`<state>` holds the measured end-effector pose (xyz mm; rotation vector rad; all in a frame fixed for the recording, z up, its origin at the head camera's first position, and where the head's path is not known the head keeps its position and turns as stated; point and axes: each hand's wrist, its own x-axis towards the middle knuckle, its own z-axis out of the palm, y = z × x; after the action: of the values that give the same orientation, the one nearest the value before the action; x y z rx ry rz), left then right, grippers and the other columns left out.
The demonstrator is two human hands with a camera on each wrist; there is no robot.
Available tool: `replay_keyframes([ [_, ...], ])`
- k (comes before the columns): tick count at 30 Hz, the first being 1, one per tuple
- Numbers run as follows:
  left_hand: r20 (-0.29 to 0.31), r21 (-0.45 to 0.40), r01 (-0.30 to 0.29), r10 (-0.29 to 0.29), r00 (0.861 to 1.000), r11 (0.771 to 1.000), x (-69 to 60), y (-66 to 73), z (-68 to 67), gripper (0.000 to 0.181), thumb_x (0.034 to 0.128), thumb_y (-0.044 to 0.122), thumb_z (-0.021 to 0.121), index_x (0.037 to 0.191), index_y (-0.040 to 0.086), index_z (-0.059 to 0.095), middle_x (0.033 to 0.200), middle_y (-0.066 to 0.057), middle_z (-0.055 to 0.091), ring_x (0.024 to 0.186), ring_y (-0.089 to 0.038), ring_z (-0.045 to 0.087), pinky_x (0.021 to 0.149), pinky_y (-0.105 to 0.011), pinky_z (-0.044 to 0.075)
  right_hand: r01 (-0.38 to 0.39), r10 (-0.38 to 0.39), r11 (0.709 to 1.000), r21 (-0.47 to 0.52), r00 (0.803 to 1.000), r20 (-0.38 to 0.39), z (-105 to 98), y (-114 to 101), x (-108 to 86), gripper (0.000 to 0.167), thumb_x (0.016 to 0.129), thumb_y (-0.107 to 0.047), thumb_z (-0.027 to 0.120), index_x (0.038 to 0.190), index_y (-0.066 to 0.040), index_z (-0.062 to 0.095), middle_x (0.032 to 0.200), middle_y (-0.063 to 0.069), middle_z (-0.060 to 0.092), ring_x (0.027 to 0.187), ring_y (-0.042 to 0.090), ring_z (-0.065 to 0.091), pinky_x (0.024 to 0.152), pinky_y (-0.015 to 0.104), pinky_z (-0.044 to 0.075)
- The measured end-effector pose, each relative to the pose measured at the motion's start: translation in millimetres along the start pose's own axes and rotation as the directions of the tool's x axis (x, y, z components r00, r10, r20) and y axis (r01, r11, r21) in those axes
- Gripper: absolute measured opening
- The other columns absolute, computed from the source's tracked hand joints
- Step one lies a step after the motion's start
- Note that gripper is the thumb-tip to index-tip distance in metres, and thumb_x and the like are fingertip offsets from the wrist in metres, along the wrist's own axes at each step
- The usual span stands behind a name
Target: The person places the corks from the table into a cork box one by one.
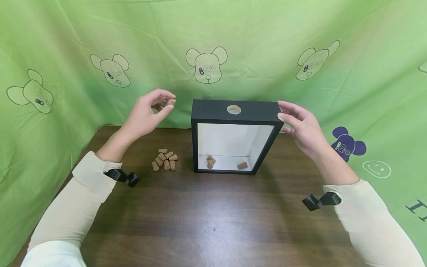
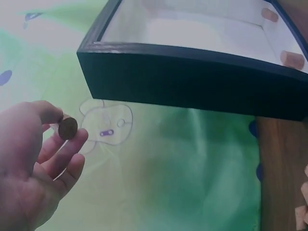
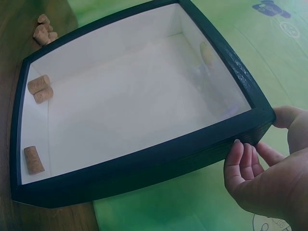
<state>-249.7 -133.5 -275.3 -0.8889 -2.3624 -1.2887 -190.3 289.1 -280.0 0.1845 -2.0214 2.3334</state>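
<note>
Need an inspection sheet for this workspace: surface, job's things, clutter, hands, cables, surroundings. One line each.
Surface: dark wood-grain table, glare toward the front.
Job's things: black box upright, round hole in its top, three corks inside; cork pile on the person's left.
Clutter: small speck, crumb or mark unclear.
Hands: left hand pinches one cork, apart from the black box; right hand grips the box's upper right corner.
Cables: nothing seen.
Surroundings: green curtain with printed cartoon heads.

Green backdrop, printed bear heads (one purple), smiley print, brown wooden table
</note>
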Motion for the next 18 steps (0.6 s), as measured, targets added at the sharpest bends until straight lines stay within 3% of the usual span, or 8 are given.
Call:
replay_keyframes([
  [10, -0.036, 0.016, -0.044, 0.045, 0.998, 0.999, 15.3, 14.2, 9.2, 0.020, 0.0945, 0.010, 0.074, 0.114, 0.005, 0.071, 0.099, -0.006, 0.074, 0.088, -0.011, 0.064, 0.076, -0.032, 0.047, -0.001, 0.001, 1.000, 0.002, 1.000, -0.003, -0.1, 0.8, 0.1, 0.032, 0.099, -0.001, 0.064, 0.127, -0.015, 0.068, 0.122, 0.004, 0.048, 0.103, 0.010, 0.050, 0.075, 0.020, 0.054],
  [18, -0.008, 0.038, -0.051, 0.052, 0.999, 0.998, 24.3, 27.7, 16.5, 0.026, 0.0930, 0.008, 0.075, 0.118, 0.002, 0.071, 0.102, -0.008, 0.075, 0.090, -0.017, 0.066, 0.076, -0.029, 0.049, -0.002, 0.002, 1.000, -0.015, 1.000, -0.011, -0.6, 1.3, 0.5, 0.033, 0.099, -0.002, 0.065, 0.129, -0.015, 0.067, 0.121, 0.004, 0.048, 0.102, 0.010, 0.051, 0.074, 0.020, 0.054],
])
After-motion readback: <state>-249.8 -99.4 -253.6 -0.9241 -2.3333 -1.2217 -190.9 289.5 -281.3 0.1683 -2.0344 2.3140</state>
